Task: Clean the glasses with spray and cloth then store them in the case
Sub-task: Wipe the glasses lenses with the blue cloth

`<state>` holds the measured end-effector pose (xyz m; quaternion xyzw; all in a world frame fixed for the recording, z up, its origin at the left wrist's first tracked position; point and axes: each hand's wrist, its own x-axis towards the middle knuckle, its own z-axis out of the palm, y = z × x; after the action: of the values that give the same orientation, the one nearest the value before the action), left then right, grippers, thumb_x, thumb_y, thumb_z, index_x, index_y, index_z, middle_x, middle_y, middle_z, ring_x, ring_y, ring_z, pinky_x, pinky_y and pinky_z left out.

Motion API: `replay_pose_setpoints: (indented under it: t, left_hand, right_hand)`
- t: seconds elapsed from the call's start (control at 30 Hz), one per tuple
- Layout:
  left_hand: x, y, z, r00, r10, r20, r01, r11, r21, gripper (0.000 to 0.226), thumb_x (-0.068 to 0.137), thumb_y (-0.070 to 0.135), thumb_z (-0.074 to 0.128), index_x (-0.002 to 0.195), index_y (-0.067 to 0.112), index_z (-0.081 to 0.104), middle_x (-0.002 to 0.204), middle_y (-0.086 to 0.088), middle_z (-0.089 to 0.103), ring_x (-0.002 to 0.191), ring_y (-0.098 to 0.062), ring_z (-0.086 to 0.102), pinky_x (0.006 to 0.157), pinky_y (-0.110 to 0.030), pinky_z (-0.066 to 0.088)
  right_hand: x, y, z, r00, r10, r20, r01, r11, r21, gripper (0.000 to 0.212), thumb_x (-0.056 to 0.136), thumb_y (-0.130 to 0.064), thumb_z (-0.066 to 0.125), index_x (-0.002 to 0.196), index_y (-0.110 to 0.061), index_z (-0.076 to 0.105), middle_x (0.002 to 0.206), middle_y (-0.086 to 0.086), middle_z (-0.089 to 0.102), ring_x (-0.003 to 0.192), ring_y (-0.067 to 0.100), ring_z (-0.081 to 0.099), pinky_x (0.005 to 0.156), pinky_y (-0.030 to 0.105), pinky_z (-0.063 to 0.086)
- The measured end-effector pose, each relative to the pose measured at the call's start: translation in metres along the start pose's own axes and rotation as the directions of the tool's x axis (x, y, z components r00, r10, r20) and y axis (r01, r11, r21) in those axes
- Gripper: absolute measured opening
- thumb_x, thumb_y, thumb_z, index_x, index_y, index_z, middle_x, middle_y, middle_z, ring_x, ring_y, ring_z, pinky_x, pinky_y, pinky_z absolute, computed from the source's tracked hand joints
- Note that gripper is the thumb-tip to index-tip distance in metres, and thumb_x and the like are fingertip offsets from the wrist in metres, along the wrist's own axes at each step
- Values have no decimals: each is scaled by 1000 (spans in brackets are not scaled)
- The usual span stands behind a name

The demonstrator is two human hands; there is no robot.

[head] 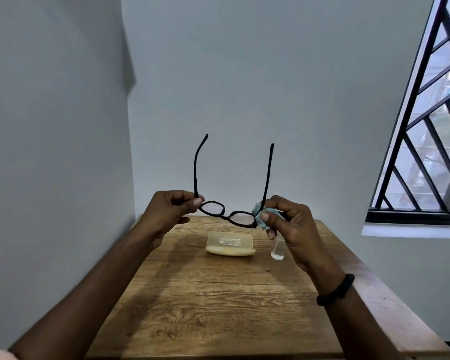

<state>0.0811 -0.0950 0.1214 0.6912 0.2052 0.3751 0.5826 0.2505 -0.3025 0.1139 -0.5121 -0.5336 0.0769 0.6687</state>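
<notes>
Mid-task, wiping stage. Black thin-framed plastic glasses (226, 216) are held up in the air over the wooden table (218, 302), temples unfolded and pointing up and away from the person, lenses tilted down toward the table.

Left hand (168, 210) pinches the frame's left end near the hinge, thumb and forefinger closed on it, other fingers curled. Right hand (290, 223) pinches a small light-blue cleaning cloth (260, 216) around the right lens edge, thumb on top of the cloth, fingers curled behind it.

Small clear plastic spray bottle (277, 249) stands on the table, partly hidden behind the right hand, not held, so spraying is likely done. Cannot tell if the lenses are wet or clean.

Pale yellow glasses case with a translucent lid (230, 242) sits on the table below the glasses, lid raised, nothing visible inside.

Left to do, judged: finish wiping the right lens, possibly the left one, fold the temples, lay the glasses in the case, close the lid.

Black wristband (335, 289) on the right wrist.
</notes>
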Motion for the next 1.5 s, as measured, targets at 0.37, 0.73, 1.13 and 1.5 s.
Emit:
replay_pose_setpoints:
  t: [0.37,0.73,1.13,1.5]
  left_hand:
    - [-1,5,14,903,287,-320,-238,954,183,9,83,24,84,91,26,82,88,11,79,92,-7,73,82,-36,60]
    - [-22,3,51,678,729,-90,-516,560,648,14,87,24,81,101,22,81,78,10,57,80,-13,53,65,-32,45]
    - [-41,8,52,524,848,85,-553,262,791,26,95,26,54,90,11,74,78,-5,58,77,-27,57,50,-39,48]
    - [-35,-1,38,515,855,66,-539,262,801,15,97,27,69,103,15,77,83,-2,60,81,-24,57,52,-41,49]
  right_hand:
    - [-8,9,3,920,191,-341,-113,965,236,16,89,-9,71,105,-10,76,83,6,75,59,16,59,52,24,46]
    - [10,1,58,956,69,-284,-32,990,134,28,87,-1,73,113,-10,75,91,12,77,60,15,62,55,25,48]
    - [7,-3,76,927,-187,-326,163,982,-100,11,87,-18,73,96,-24,74,87,0,73,77,14,68,65,31,55]
    - [1,-28,61,899,-118,-421,162,984,69,5,91,-5,71,95,-4,75,70,2,67,53,13,55,51,23,47]
